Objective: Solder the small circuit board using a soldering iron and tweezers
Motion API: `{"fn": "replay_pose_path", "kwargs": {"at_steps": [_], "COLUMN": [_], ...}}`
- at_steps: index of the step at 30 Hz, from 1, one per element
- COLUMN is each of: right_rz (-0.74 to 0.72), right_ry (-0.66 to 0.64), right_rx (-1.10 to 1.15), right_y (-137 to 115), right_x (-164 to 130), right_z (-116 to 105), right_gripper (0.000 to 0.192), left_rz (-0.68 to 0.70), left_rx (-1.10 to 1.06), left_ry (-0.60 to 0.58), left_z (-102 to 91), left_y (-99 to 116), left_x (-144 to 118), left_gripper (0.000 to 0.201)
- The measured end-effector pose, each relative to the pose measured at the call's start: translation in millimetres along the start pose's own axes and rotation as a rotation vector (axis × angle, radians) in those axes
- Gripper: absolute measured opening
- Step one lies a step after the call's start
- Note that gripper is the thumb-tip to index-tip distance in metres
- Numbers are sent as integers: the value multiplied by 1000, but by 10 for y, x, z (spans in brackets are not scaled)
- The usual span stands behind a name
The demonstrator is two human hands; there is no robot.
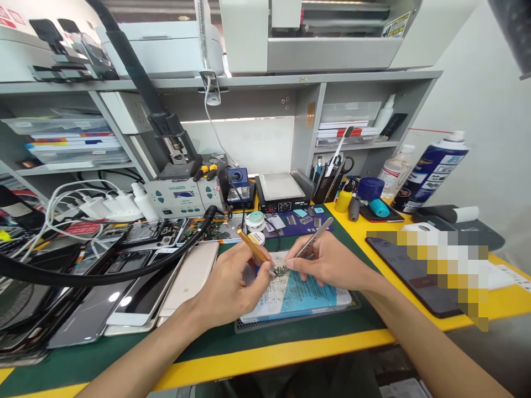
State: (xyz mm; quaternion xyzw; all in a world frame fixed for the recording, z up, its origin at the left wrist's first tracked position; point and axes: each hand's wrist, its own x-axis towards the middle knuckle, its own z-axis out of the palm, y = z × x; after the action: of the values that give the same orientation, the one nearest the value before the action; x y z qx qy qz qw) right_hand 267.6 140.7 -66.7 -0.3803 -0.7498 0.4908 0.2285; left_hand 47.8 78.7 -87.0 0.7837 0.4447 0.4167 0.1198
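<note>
My left hand (238,279) is closed on a slim gold-coloured, pen-like tool (253,247), its lower end slanting down to the right. In my right hand (326,262) is a pair of silver tweezers (311,237) with holes along the handle. Both tools point at a small green circuit board (280,271) between my fingertips. The exact contact of the tips is too small to make out. Beneath the board lies a worn white and blue packet or booklet (298,304), resting on a dark mesh-patterned pad on the green mat (215,345).
Several phones (136,293) and opened phone parts crowd the left, crossed by a thick black hose (178,257). A grey rework station (186,196) and a small hot plate (282,190) stand behind. At right are a spray can (431,171) and a dark phone (410,271).
</note>
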Motion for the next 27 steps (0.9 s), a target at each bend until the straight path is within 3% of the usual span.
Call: {"fn": "replay_pose_path", "kwargs": {"at_steps": [8,27], "right_rz": [14,-19], "right_ry": [-20,-20], "right_rx": [-17,-12], "right_y": [-24,-4], "right_x": [-26,-11], "right_z": [-2,0], "right_gripper": [25,21], "left_rz": [-12,-15], "left_rx": [7,6], "left_ry": [-10,-11], "left_z": [-13,-11], "left_y": [15,-3], "left_x": [9,4], "left_gripper": [11,10]}}
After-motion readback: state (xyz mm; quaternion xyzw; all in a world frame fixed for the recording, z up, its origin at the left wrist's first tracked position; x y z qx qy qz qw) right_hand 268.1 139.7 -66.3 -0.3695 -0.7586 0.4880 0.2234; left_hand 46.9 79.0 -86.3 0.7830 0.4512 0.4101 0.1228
